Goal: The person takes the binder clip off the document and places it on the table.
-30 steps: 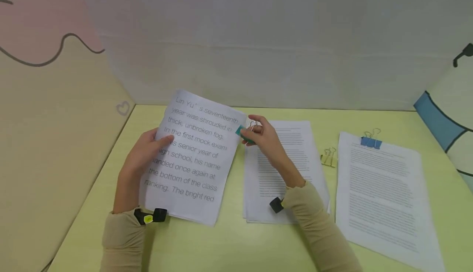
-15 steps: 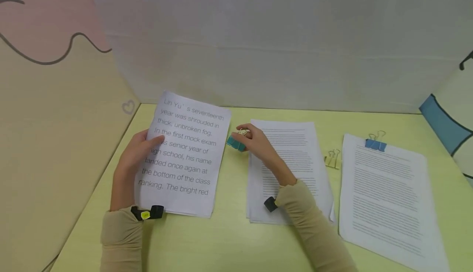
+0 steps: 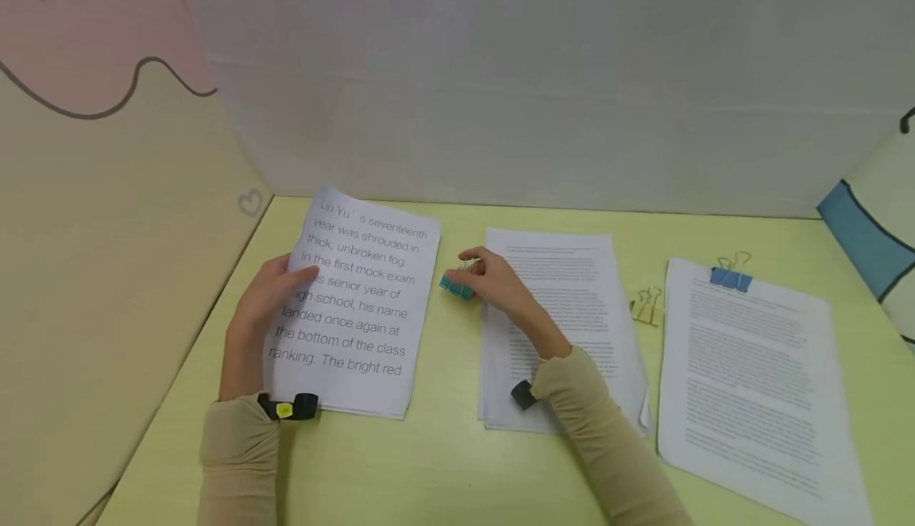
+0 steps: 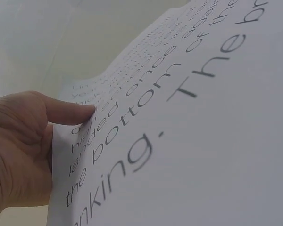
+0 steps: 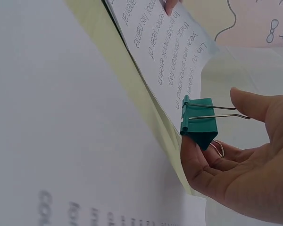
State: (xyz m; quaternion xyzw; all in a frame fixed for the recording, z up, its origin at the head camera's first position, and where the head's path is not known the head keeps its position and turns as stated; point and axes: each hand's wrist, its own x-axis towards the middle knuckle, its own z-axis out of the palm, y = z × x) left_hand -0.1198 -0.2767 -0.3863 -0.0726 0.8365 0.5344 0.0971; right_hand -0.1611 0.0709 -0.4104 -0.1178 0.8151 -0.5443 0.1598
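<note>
Pale yellow across the whole surface (image 3: 443, 462), running far to a white backdrop (image 3: 500, 105) with faint horizontal creases. To the left, a cream wall (image 3: 107, 272) with a pink patch (image 3: 93, 25) above a dark wavy line, plus a small drawn heart (image 3: 249, 203) close to the far left corner. To the right, a painted wall with a blue patch (image 3: 861, 224) and thick dark outlines.

At the left of the surface, large-print pages (image 3: 350, 335) in a thin sheaf, slanted slightly, far end to the right. With the left hand (image 3: 268, 292), grips their left edge: thumb pressed over the print, other fingers hidden behind the paper.

With the right hand (image 3: 500, 281), pinches a teal binder clip (image 3: 457, 286), just right of the large-print pages and apart from them; thumb on one side, curled fingers on the other, silver wire handles toward the palm.

Under the right forearm, a middle stack (image 3: 572, 272) of small print, edges slightly uneven, near right corner lifting. Farther right, a yellow clip (image 3: 646, 311), between the middle stack and a right stack (image 3: 750, 383), with a blue clip (image 3: 731, 280) fixed on the latter's far edge.

At both ends of the beige sleeves (image 3: 239, 454), black wrist devices (image 3: 306, 405).
</note>
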